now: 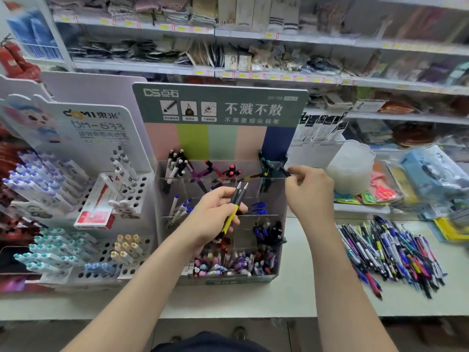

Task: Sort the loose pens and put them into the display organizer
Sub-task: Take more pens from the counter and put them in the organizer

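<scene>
**Two Yellow Pens in Hand at the Tiered Organizer**

The left hand (215, 212) grips two yellow-and-grey pens (234, 207) side by side, tips pointing up and away, held above the middle of the clear display organizer (228, 280). The right hand (309, 191) is at the organizer's back right corner, its fingertips pinching the end of a dark pen (284, 172) at the rim of the rear compartment.

The organizer stands on the white counter (291, 295) and steps up in rows toward a green-headed backboard (220, 105).
- Back row: black-and-white pens (176, 163) on the left, purple and red-capped ones (228, 171) in the middle, dark green pens (266, 166) on the right.
- Second row: white pens with blue ends (181, 207) on the left, a few blue pens (258, 208) on the right.
- Third row: a cluster of navy pens (269, 232) on the right (the rest of it is hidden by the left hand).
- Front row: packed with pastel pink and purple pens (228, 266).

The loose pens (390, 252) lie in a mixed heap on the counter, to the right of the organizer and apart from it.

Beside the organizer on the left is a white perforated rack (132, 194) carrying purple-capped pens (43, 179), teal-capped pens (50, 250) and a red box (97, 207).
</scene>
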`<state>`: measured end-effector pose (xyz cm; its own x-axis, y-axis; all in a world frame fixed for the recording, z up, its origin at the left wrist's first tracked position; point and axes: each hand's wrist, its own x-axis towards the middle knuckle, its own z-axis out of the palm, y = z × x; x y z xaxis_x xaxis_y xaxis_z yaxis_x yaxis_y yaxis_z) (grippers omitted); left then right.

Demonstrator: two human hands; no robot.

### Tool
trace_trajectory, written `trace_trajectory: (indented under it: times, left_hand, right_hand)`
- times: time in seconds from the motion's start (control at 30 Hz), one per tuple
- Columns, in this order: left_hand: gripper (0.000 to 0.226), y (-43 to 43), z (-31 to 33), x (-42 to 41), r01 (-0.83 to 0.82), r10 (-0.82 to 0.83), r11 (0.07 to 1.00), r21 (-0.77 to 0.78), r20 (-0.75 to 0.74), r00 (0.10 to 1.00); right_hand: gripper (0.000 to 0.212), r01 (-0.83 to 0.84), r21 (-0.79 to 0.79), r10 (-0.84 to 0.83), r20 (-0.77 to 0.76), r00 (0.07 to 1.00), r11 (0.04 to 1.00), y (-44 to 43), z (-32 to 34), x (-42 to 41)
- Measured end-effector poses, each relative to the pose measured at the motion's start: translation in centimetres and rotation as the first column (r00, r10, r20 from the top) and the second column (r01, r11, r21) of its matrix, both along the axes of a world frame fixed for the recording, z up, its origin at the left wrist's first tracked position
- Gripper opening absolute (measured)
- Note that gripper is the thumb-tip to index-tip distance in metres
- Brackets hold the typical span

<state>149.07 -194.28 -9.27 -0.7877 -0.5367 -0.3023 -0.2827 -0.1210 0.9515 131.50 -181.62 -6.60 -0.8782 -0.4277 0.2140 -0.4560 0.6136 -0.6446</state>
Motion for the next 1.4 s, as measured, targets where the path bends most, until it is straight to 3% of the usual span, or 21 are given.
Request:
trace_trajectory:
  times: [0.1, 0.33, 0.47, 0.57, 0.67, 0.77, 0.9, 0.97, 1.07, 1.13, 1.2, 1.27, 1.4]
  left_hand:
    - [0.04, 0.2, 0.1, -0.9, -0.018, 0.018, 1.0, 0.005, -0.006, 1.0]
    - [0.038, 0.3, -0.4, -1.6, -0.13, 0.135, 0.989, 0.064, -0.077, 0.988]
    - [0.034, 0.4, -0.4, -1.1, -0.128, 0.136, 0.989, 0.07, -0.133, 0.982]
    - [0.032, 0.5, -0.4, -0.5, -0.118, 0.125, 0.992, 0.05, -0.151, 0.981]
    - [0.028, 0.3, -0.2, 0.4, -0.075, 0.082, 0.996, 0.043, -0.191, 0.978]
    - [0.026, 0.0, 0.1, 1.4, -0.022, 0.033, 0.998, 0.051, -0.226, 0.974]
    - [0.029, -1.1, -0.1, 3.1, -0.029, 0.028, 1.0, -0.002, -0.217, 0.976]
    - [0.029, -1.6, -0.2, 3.7, -0.058, 0.053, 0.998, -0.018, -0.196, 0.979]
    - [0.027, -2.4, -0.4, 4.5, -0.134, 0.127, 0.991, -0.027, -0.174, 0.976]
    - [0.026, -2.8, -0.5, 4.9, -0.192, 0.184, 0.98, -0.045, -0.145, 0.972]
    - [0.027, -3.2, -0.3, 5.4, -0.257, 0.251, 0.965, -0.046, -0.118, 0.961]
    - [0.028, -3.8, -0.3, 5.8, -0.341, 0.337, 0.94, -0.028, -0.092, 0.937]
    - [0.027, -4.6, -0.3, 6.4, -0.491, 0.493, 0.87, 0.041, -0.062, 0.868]
  right_hand:
    - [0.032, -0.022, 0.023, 0.024, -0.07, 0.997, 0.999, -0.2, 1.4, -1.4]
    - [0.032, -0.197, -0.11, 0.197, -0.013, 0.98, 0.974, -2.4, 0.6, -3.6]
    - [0.04, -0.185, -0.15, 0.151, -0.209, 0.966, 0.971, -2.3, -1.3, -1.5]
    - [0.026, -0.215, -0.317, 0.113, -0.312, 0.943, 0.924, -2.4, -1.7, 2.1]
    - [0.01, -0.319, -0.334, 0.304, -0.098, 0.948, 0.887, -2.9, -1.4, 5.3]
    - [0.011, -0.358, -0.355, 0.425, 0.13, 0.896, 0.864, -3.5, -1.2, 6.6]
    - [0.009, -0.387, -0.365, 0.494, 0.267, 0.828, 0.846, -4.6, -0.6, 6.5]
    - [0.008, -0.376, -0.498, 0.539, 0.236, 0.809, 0.782, -5.5, -0.2, 7.1]
    - [0.01, -0.311, -0.736, 0.54, 0.087, 0.837, 0.601, -6.9, 0.8, 8.4]
    - [0.015, -0.308, -0.774, 0.484, -0.002, 0.875, 0.554, -7.8, 1.2, 8.7]
    - [0.022, -0.356, -0.701, 0.412, -0.098, 0.906, 0.618, -8.5, 1.2, 8.5]
    - [0.026, -0.432, -0.508, 0.37, -0.223, 0.902, 0.745, -9.0, 0.9, 7.9]
    - [0.042, -0.485, -0.077, 0.476, -0.106, 0.873, 0.871, -9.8, 1.3, 7.7]
